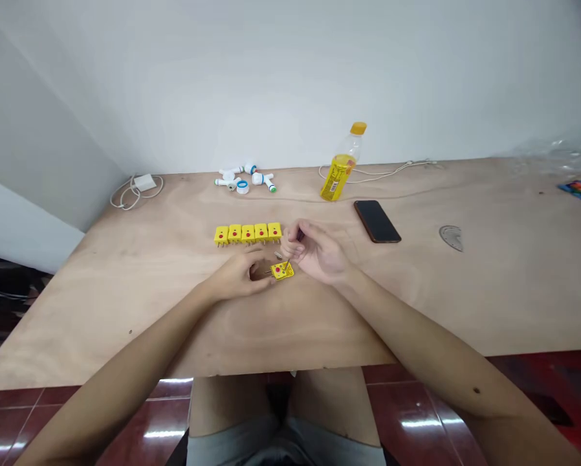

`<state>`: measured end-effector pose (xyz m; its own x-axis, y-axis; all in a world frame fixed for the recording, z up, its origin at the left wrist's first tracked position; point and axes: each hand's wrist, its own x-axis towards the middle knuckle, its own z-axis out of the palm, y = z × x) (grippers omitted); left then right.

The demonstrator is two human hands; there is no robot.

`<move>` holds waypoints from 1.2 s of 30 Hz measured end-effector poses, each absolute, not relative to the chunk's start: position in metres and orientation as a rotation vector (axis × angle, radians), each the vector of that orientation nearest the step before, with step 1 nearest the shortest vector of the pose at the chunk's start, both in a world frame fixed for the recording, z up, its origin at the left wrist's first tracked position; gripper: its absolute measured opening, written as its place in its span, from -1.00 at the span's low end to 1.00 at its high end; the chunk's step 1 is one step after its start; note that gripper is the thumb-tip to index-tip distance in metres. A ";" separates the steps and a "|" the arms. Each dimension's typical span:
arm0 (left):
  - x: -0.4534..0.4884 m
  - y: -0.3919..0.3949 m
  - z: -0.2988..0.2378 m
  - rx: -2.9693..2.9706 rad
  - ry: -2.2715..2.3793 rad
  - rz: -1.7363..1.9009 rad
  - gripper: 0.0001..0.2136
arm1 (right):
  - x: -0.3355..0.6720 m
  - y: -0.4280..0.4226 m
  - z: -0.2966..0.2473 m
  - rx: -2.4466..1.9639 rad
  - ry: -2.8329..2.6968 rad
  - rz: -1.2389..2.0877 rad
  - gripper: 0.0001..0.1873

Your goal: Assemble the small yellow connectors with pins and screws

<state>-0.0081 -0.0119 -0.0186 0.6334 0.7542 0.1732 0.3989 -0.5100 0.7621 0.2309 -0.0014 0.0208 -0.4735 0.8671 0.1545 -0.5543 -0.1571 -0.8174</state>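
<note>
Yellow rectangular plastic connector (282,271) with a red dot lies flat on the plywood worktop (125,317) between the person's hands, its metal pins pointing left. The left hand (239,275) is half closed and curves toward the connector's pinned end, its fingertips (262,272) at that edge; whether it grips cannot be told. The right hand (317,252) is bunched into a pinch just above the connector; anything held is too small to tell. A small metal piece (277,255) lies just beside them. Five matching yellow connectors (248,233) sit side by side just beyond, near a black smartphone (376,221) and a yellow-capped plastic bottle (341,165).
</note>
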 end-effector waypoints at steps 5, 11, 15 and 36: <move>-0.001 -0.015 -0.017 2.208 0.868 0.713 -0.61 | 0.223 -0.006 0.017 -0.428 -1.066 1.802 -0.59; 0.001 -0.016 -0.020 2.242 0.881 0.720 -0.72 | 0.219 -0.008 0.012 -0.372 -1.046 1.826 -0.61; 0.002 -0.015 -0.020 2.269 0.850 0.744 -0.71 | 0.217 -0.009 0.010 -0.372 -1.032 1.823 -0.62; -0.001 -0.013 -0.022 2.247 0.861 0.712 -0.72 | 0.217 -0.012 0.013 -0.381 -1.033 1.820 -0.59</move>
<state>-0.0007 -0.0130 -0.0223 0.6419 0.7225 0.2568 0.3872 -0.5945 0.7047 0.2171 -0.0116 0.0130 -0.4790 0.8595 0.1782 -0.5939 -0.1678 -0.7869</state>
